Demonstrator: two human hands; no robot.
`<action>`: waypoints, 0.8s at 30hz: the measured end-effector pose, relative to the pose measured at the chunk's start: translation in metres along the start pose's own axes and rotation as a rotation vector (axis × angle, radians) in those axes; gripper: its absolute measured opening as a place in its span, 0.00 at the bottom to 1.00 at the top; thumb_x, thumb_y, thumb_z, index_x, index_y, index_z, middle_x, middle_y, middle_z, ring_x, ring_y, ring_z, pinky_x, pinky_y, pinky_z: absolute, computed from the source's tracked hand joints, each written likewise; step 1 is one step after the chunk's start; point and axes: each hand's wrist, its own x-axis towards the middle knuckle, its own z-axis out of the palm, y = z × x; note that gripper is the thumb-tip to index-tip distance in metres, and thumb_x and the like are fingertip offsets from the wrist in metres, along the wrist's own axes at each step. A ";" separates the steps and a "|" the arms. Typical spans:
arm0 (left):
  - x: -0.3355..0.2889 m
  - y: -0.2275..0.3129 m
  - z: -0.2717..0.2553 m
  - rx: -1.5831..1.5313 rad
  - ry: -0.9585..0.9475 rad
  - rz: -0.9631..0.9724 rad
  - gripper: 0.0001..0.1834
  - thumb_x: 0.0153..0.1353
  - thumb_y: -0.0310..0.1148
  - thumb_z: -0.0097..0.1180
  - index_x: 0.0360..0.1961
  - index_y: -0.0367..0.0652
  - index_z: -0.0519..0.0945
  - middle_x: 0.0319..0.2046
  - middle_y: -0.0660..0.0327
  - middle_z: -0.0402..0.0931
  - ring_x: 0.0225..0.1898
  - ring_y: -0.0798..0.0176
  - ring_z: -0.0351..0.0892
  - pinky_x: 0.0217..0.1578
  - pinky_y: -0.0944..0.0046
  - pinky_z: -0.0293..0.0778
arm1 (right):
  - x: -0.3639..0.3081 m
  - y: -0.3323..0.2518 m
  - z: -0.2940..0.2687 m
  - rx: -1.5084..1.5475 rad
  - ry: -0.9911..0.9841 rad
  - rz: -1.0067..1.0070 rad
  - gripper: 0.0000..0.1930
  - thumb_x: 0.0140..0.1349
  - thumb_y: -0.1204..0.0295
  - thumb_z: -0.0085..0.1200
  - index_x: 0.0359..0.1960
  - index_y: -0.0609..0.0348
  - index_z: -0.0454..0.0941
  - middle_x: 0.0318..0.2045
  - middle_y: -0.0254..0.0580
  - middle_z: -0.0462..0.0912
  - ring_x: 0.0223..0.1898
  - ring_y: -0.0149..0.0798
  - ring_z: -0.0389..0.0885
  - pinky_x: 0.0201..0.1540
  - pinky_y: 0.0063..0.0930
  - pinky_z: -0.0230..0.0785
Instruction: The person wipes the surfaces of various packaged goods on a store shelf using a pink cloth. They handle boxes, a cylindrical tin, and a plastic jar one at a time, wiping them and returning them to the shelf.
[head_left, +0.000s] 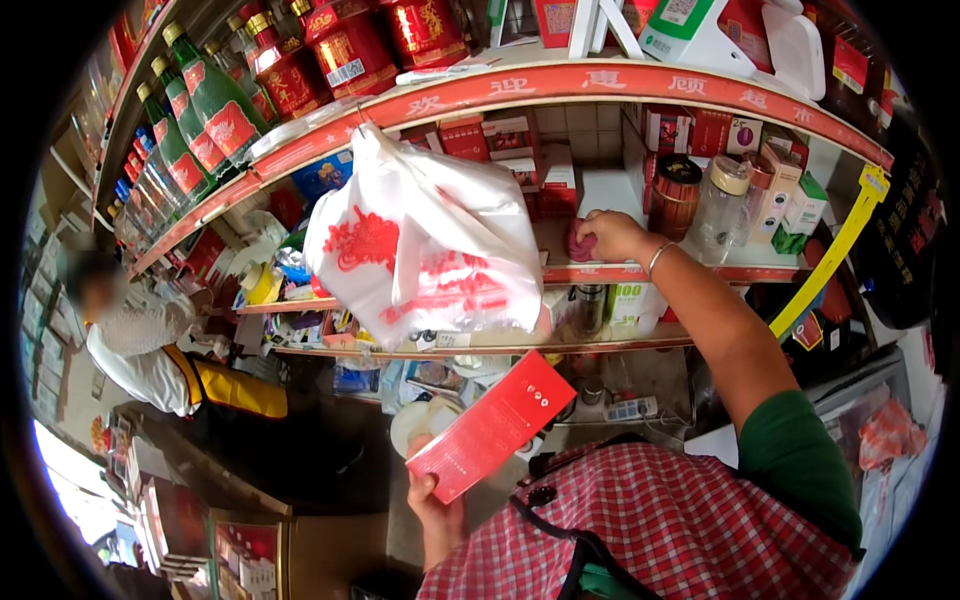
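Observation:
In my left hand (432,500) is a long red box (492,426), tilted, with the fingers closed around its lower end. My right hand (614,236) reaches out to the middle shelf (690,272), its fingers closed on a crumpled pinkish-red cloth (581,240) at the shelf's front. Just left of it, a white plastic bag (430,240) with red print hangs from the upper shelf edge. To the right of the hand stand a brown barrel-shaped jar (675,198) and a clear glass jar (722,212) with a pale lid.
Green bottles (212,100) and red canisters (340,50) line the top shelf (560,84). A yellow strip (830,250) hangs at the right. Red boxes (510,140) fill the shelf behind the bag. At the left, another person (150,350) stands nearby.

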 end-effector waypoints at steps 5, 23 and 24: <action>0.006 0.005 0.006 -0.054 -0.034 -0.027 0.34 0.38 0.39 0.61 0.49 0.38 0.67 0.41 0.54 0.72 0.44 0.55 0.74 0.47 0.59 0.71 | 0.004 -0.013 -0.006 0.123 -0.119 -0.051 0.19 0.41 0.76 0.52 0.40 0.55 0.79 0.37 0.44 0.78 0.34 0.43 0.79 0.36 0.31 0.71; 0.007 -0.006 0.010 -0.090 0.069 -0.020 0.36 0.36 0.38 0.60 0.50 0.38 0.66 0.40 0.55 0.72 0.43 0.56 0.74 0.46 0.60 0.72 | 0.018 0.024 0.042 -0.275 0.252 0.285 0.24 0.55 0.59 0.49 0.56 0.43 0.70 0.57 0.57 0.64 0.59 0.61 0.59 0.58 0.49 0.60; 0.007 -0.008 0.011 -0.090 0.075 -0.014 0.36 0.36 0.38 0.60 0.51 0.38 0.66 0.40 0.56 0.72 0.43 0.56 0.74 0.46 0.60 0.72 | 0.027 0.036 0.045 -0.268 0.283 0.260 0.23 0.55 0.60 0.49 0.55 0.44 0.71 0.57 0.58 0.64 0.58 0.61 0.61 0.58 0.49 0.60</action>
